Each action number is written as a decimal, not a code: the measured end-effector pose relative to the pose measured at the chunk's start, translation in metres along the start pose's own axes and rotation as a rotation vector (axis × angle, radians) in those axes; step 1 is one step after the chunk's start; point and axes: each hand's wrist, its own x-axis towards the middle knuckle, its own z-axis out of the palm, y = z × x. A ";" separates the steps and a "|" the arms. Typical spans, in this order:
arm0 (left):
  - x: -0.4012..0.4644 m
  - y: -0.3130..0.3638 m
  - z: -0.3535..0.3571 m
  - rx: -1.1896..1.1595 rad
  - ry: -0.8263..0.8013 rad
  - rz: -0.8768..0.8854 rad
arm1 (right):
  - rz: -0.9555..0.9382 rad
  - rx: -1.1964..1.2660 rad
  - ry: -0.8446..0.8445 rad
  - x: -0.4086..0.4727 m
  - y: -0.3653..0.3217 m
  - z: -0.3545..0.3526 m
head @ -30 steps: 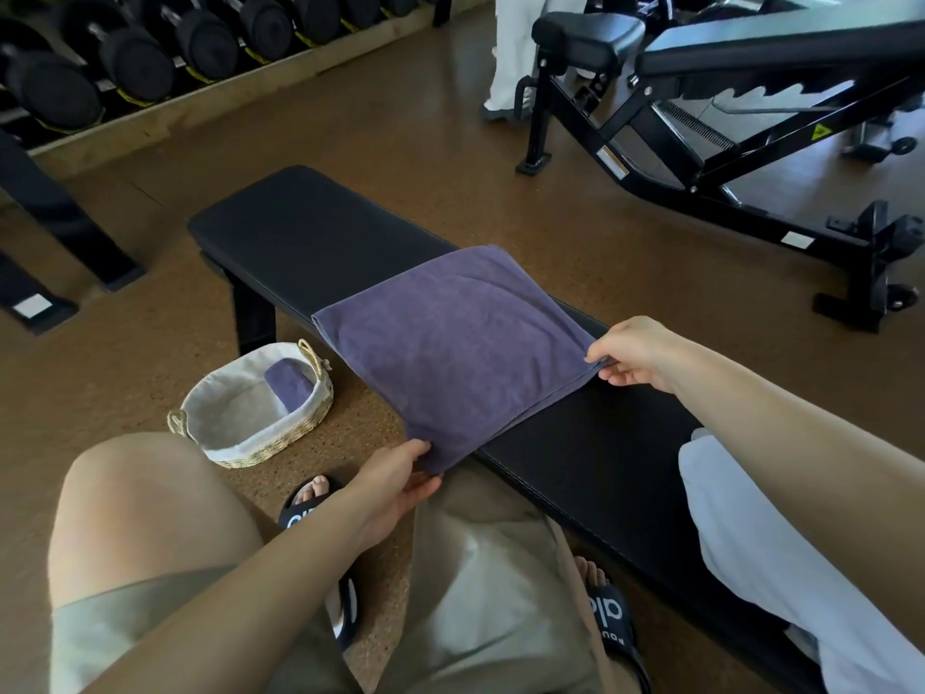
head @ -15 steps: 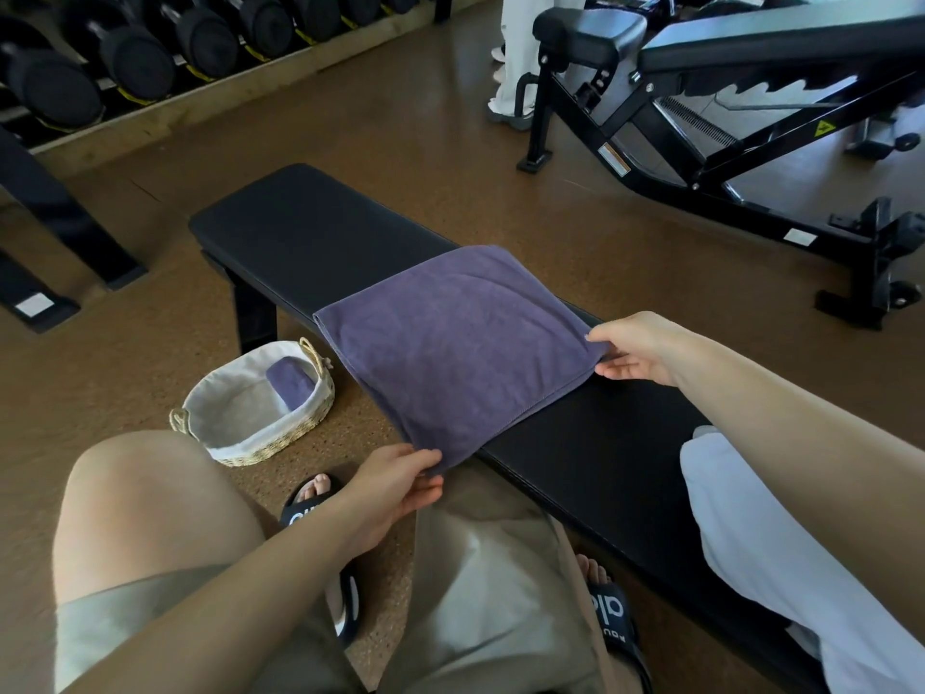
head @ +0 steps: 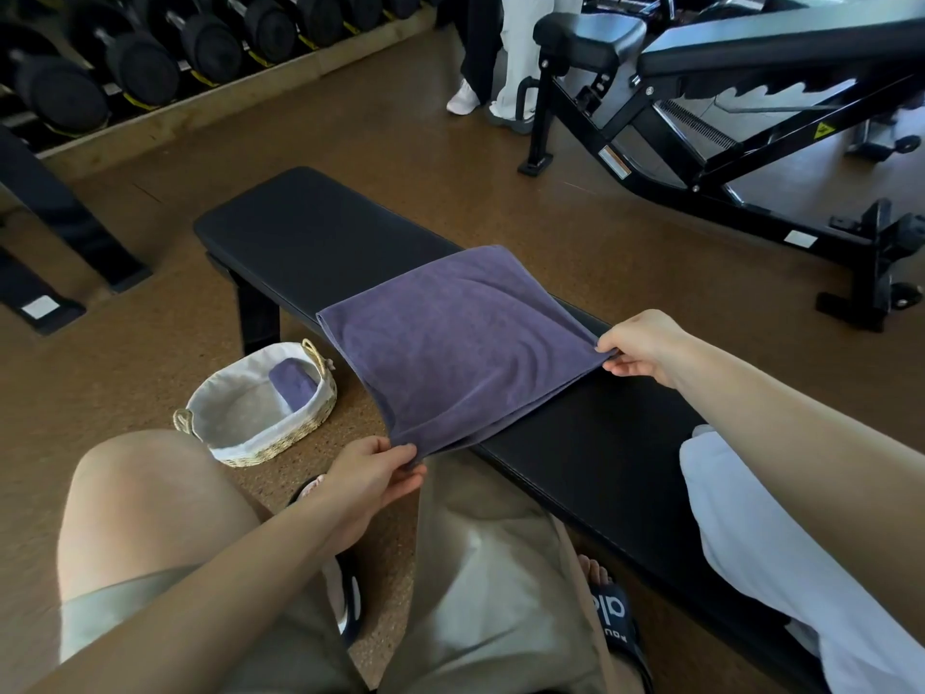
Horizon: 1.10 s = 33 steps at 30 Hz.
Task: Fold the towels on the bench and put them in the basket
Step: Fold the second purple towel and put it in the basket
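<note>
A purple towel (head: 460, 343), folded into a rough square, lies across the black flat bench (head: 320, 232). My left hand (head: 373, 473) pinches its near corner, which hangs over the bench's front edge. My right hand (head: 643, 345) pinches the right corner on top of the bench. On the floor to the left stands a woven basket (head: 300, 433) with a white lining, and a small folded purple towel (head: 293, 382) leans inside it. A white towel (head: 781, 553) lies on the bench at the right, partly under my right forearm.
My knees and sandalled feet are below the bench's front edge. An adjustable black bench (head: 726, 92) stands at the back right, with a person's legs (head: 500, 52) beside it. A dumbbell rack (head: 175, 47) runs along the back left. Brown floor surrounds the bench.
Both hands have tightened their pinch on the towel corners and lifted the near edge slightly. The towel has stayed in place on the bench.
</note>
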 end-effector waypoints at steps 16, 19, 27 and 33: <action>-0.005 0.010 -0.004 0.089 0.060 -0.001 | -0.135 -0.218 0.131 0.001 0.008 0.003; -0.007 0.013 -0.003 0.116 0.063 -0.005 | -0.178 -0.274 0.149 0.001 0.010 0.002; -0.007 0.015 -0.006 0.173 0.060 -0.008 | -0.224 -0.329 0.141 -0.002 0.010 0.002; -0.015 0.018 -0.008 0.618 0.096 0.315 | -0.376 -0.174 0.123 -0.005 0.012 0.000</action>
